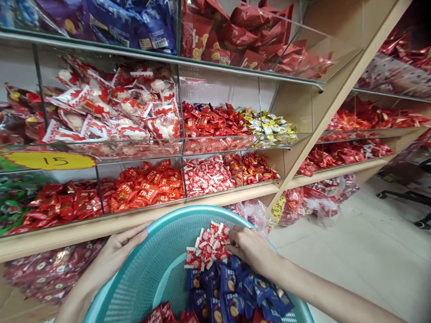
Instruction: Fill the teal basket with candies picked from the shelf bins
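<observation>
My left hand point(124, 244) grips the rim of a turquoise plastic basket point(148, 258), its thumb and fingers closed over the edge. Inside, against the far right wall, my right hand point(252, 247) has curled fingers at a heap of small red-and-white wrapped candies point(209, 244). Whatever is under those fingers is hidden. Below them lie several dark blue packets point(229, 293) with a round golden picture. Red shiny packets point(164, 318) sit at the bottom of the basket, partly cut off by the frame's lower edge.
Shelves with clear dividers hold red-and-white candies point(205, 176), orange-red candies point(149, 182) and large blue packets point(133, 20). A yellow tag point(51, 160) reads 15. Filled plastic bags point(309, 200) lie under the wooden shelf edge point(234, 196). A wheeled chair base point(411, 199) stands right.
</observation>
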`<state>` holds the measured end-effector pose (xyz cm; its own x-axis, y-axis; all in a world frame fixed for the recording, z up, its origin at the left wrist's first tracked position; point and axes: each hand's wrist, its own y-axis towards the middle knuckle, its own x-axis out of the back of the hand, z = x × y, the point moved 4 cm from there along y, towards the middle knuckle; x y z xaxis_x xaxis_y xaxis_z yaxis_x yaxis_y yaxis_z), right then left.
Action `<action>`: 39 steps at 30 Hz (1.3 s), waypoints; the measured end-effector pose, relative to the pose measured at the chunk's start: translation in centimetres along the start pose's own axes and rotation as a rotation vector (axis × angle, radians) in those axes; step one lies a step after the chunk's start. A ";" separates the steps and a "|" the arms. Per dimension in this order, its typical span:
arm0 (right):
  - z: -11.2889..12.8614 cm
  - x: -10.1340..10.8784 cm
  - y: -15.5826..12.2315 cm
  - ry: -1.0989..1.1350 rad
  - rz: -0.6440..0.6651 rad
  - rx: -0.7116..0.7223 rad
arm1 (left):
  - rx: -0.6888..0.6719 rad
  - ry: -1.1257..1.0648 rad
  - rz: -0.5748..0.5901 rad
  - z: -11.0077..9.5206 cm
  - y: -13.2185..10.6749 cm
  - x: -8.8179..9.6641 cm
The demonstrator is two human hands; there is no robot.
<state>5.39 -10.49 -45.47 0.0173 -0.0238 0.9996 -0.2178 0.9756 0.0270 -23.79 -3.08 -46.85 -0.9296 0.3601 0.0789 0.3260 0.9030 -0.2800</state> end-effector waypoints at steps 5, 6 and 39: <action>-1.2 3.9 3.1 0.032 -0.095 -0.033 | 0.005 -0.002 -0.008 0.0 0.1 0.0; -1.6 4.9 4.2 0.040 -0.133 -0.034 | 0.002 0.001 -0.011 0.0 0.1 0.0; -4.2 7.5 15.7 0.091 -0.275 0.138 | -0.029 0.028 -0.059 -0.6 -0.2 -0.3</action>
<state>6.21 5.54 -37.59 0.1798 -0.2571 0.9495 -0.3234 0.8962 0.3039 -23.47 -3.24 -46.21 -0.9423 0.3122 0.1211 0.2761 0.9290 -0.2465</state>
